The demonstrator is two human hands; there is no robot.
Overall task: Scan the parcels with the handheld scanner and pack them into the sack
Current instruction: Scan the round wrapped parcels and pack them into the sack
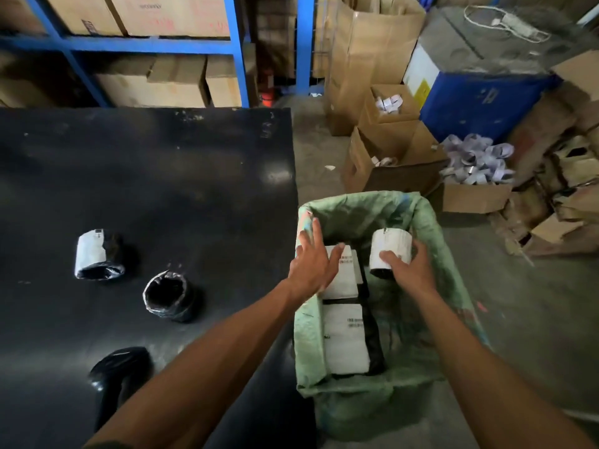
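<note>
A green woven sack [431, 241] stands open beside the black table [162, 189]. Inside it lie two flat white-labelled parcels [345, 338], one behind the other. My right hand [410, 268] grips a small round parcel [389, 247] with a white label, held inside the sack's mouth. My left hand [312, 260] hovers with spread fingers over the farther flat parcel [343, 280] at the sack's left rim. On the table lie two more round black parcels [97, 256] [170, 296]. The black handheld scanner [120, 374] lies at the table's near edge, partly behind my left forearm.
Blue shelving [240, 50] with cardboard boxes stands behind the table. Open cartons [389, 163] with paper label rolls, a tall brown paper bag [366, 59] and a blue bin [479, 102] crowd the concrete floor beyond the sack. Crushed boxes are heaped at the right.
</note>
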